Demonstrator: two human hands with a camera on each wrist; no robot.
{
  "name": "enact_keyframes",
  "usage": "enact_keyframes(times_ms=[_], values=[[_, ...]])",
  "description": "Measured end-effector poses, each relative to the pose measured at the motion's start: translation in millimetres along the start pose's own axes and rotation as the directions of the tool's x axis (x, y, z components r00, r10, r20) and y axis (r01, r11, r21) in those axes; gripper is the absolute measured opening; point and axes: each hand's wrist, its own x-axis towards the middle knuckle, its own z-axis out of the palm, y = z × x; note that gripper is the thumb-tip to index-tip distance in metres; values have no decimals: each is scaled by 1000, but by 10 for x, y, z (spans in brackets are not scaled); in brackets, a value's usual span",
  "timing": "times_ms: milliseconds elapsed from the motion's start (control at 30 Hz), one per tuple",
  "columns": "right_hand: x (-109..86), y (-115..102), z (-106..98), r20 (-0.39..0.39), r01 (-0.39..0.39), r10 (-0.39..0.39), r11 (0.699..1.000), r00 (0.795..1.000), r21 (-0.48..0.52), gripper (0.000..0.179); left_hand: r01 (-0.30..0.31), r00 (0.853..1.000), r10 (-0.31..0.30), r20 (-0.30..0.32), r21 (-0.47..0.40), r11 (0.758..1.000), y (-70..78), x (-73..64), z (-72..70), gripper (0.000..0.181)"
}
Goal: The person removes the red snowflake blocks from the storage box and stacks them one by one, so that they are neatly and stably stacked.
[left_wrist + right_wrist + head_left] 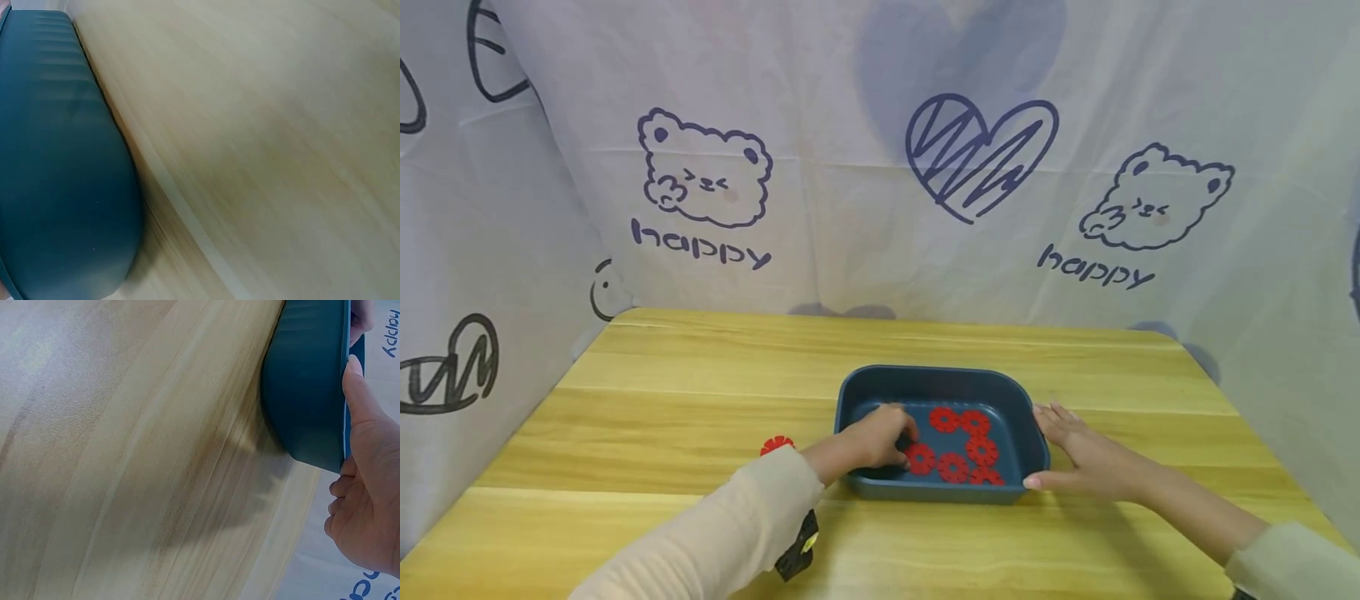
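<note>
A dark blue-green plastic bin (936,493) sits on the wooden table with several red flower-shaped discs (953,467) on its floor. Reaching over the bin's left side, my left hand (880,435) has its thumb and bent fingers at the left edge of one red disc (921,458); I cannot tell if they pinch it. At the opposite end my right hand (1093,458) holds the bin, thumb on the near corner of the rim and fingers along the right wall. In the right wrist view, the right thumb (357,387) lies on the rim.
Another red disc (777,444) is on the table left of the bin, partly covered by the left sleeve (722,525). A black wrist device (797,550) shows below that sleeve. Behind the wooden table (700,358) hangs a white printed cloth (835,208).
</note>
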Motion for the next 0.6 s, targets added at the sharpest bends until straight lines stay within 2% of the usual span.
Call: enact_keyframes(times_ms=[233, 467, 600], values=[[2, 2, -1, -5, 14, -14, 1000, 1000, 0, 97, -73, 997, 71, 21, 98, 993, 22, -5, -4, 23], [-2, 3, 9, -8, 16, -16, 1000, 1000, 10, 97, -62, 998, 61, 18, 61, 996, 19, -8, -18, 23], [-2, 0, 6, -12, 25, -25, 1000, 1000, 2, 97, -53, 999, 53, -4, 27, 998, -1, -5, -28, 24]])
